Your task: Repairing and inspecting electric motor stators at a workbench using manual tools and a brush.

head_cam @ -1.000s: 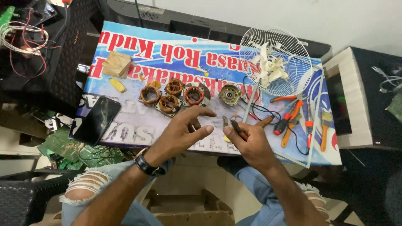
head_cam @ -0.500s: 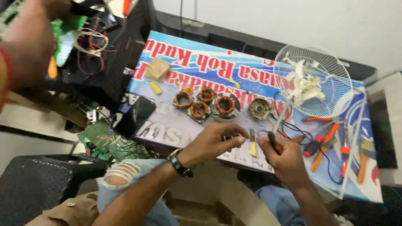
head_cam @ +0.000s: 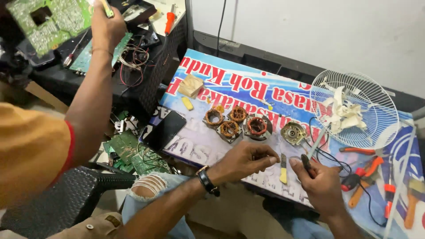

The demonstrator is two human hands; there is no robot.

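My left hand [head_cam: 245,163], with a black watch on the wrist, hovers over the front edge of the banner-covered table [head_cam: 208,146]. Its fingertips are pinched together and I can make out nothing between them. My right hand [head_cam: 319,183] grips a black-handled screwdriver [head_cam: 306,160] whose shaft points up toward a round metal motor housing [head_cam: 293,132]. A small yellow-handled blade [head_cam: 283,170] lies on the table between my hands. Several copper-wound stators [head_cam: 230,128] sit just behind them.
A white wire fan guard [head_cam: 354,115] with crumpled paper lies at the right. Orange-handled pliers [head_cam: 367,170] and brushes [head_cam: 414,199] lie by it. A black phone [head_cam: 164,130] sits at the left edge. A co-worker's raised arm [head_cam: 95,84] holds up a green circuit board [head_cam: 48,22].
The view has swung left and closer. A co-worker's arm with a circuit board has come into view at the left. My hands stay at the table's front edge.
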